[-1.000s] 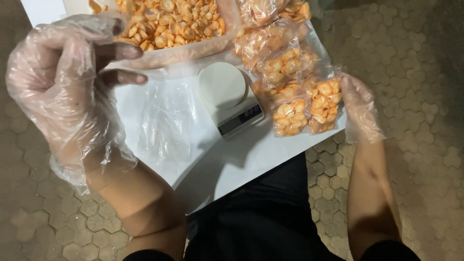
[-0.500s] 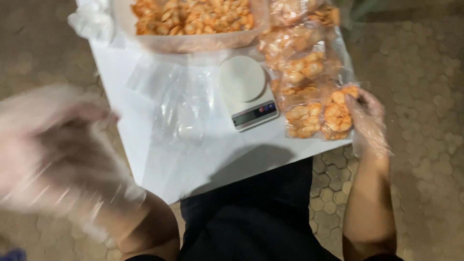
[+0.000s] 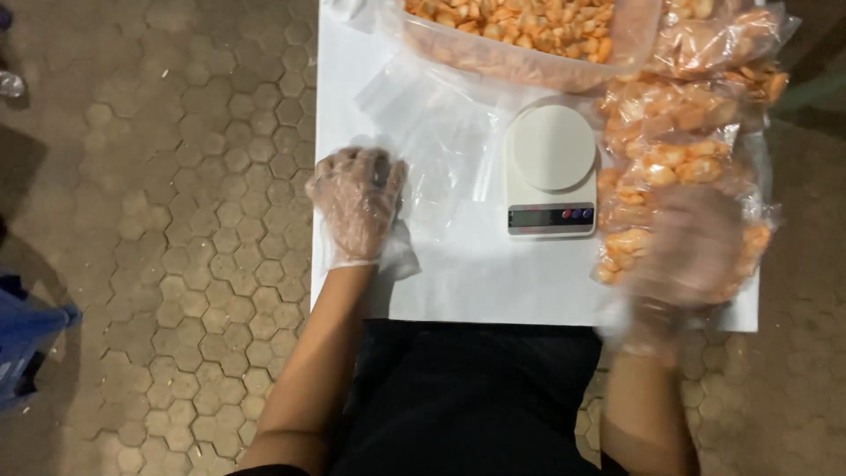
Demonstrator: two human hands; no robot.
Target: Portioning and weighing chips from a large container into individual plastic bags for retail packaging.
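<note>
Nearest the body: white, smooth, flat rectangular tabletop (image 3: 493, 282) over grey hexagonal paving stones (image 3: 203, 176).

Left hand (image 3: 357, 204), in a thin crinkled clear plastic glove, rests knuckles-up on the tabletop at 9 o'clock from the scale, fingers curled loosely down onto the edge of the flat, glossy, empty clear plastic bags (image 3: 441, 150). No firm pinch can be made out.

Right hand (image 3: 692, 251), also gloved, is motion-blurred at 4 o'clock from the scale, over the nearest of the small clear filled bags of orange, lumpy dried pieces (image 3: 679, 159); whether it grips one cannot be told.

Centre: small white digital kitchen scale (image 3: 552, 172), round smooth platter, dark display strip toward the body.

The filled bags stack from 3 to 1 o'clock of the scale.

Far edge, 12 o'clock: large open clear bag of loose orange pieces (image 3: 529, 35).
</note>
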